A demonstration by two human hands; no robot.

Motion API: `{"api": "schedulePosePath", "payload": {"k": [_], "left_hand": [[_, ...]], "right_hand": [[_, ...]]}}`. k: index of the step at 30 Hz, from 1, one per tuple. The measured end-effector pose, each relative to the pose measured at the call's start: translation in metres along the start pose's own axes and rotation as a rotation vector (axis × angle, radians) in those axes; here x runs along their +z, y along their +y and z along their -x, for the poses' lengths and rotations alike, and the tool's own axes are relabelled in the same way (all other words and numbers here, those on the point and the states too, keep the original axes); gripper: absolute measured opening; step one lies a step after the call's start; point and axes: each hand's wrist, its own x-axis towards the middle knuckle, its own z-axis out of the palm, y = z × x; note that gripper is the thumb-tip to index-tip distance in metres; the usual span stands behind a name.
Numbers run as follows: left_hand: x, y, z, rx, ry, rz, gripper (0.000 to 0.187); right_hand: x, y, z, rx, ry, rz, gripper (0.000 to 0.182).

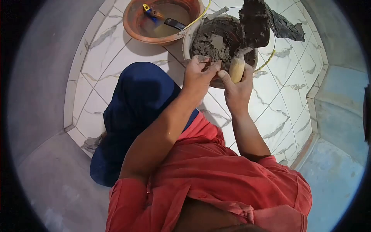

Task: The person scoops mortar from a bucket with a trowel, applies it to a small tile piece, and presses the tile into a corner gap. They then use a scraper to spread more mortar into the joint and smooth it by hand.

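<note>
My right hand (239, 87) is wrapped round the pale wooden handle of a trowel (255, 23). Its blade, dark with wet mortar, points away over the right side of a bucket (187, 44). Grey mortar (210, 46) lies inside the bucket, with a flatter, lighter patch in the middle. At the near rim, my left hand (199, 75) is closed with fingers curled and pinched together, close beside my right thumb. Whatever sits between those fingers, if anything, is too small to make out.
An orange basin (129, 23) of cloudy water stands left of the bucket, holding a yellow-and-blue handled tool (148, 12) and a black-handled one (175, 24). A dark crumpled sheet (288, 29) lies behind the trowel. Grey walls (42, 77) enclose the white tiled floor (282, 92).
</note>
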Motion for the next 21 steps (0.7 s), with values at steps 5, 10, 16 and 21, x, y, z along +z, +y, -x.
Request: {"api": "schedulePosePath", "payload": {"k": [5,10,16,21], "left_hand": [[0.005,-0.01,0.005,0.169,0.063,-0.337,0.03],[0.006,-0.03,0.001,0.266,0.102,-0.352,0.026],[0.001,-0.013,0.009,0.198,0.019,-0.324,0.026],[-0.021,0.003,-0.001,0.029,-0.361,0.306,0.027]], "right_hand": [[0.007,-0.008,-0.008,-0.02,0.012,-0.007,0.063],[0.009,-0.013,-0.014,0.003,0.042,0.045,0.061],[0.01,-0.011,-0.017,-0.028,0.02,0.143,0.052],[0.004,-0.011,-0.02,-0.038,-0.046,0.048,0.052]]}}
